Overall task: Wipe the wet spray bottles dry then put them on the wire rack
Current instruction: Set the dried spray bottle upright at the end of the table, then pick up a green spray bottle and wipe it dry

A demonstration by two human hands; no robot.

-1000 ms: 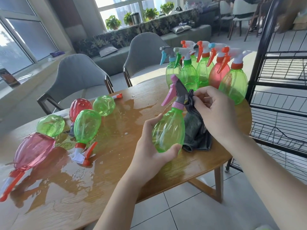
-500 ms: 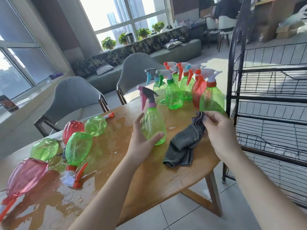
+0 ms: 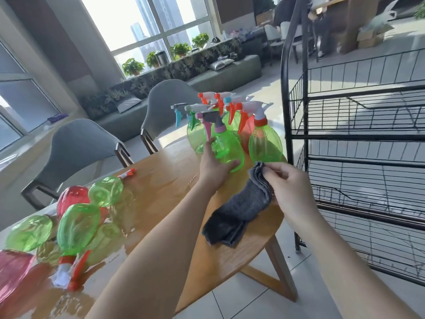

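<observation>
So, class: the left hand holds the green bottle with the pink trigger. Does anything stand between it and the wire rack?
Yes. The green bottle with the pink trigger, held by the left hand, has an upright orange-collared green bottle between it and the wire rack. The rack's shelves look bare.

We're in an office lounge: high-rise windows (image 3: 147, 26), a long sofa (image 3: 220, 74), potted plants (image 3: 133, 66), grey chairs (image 3: 78, 150).
</observation>
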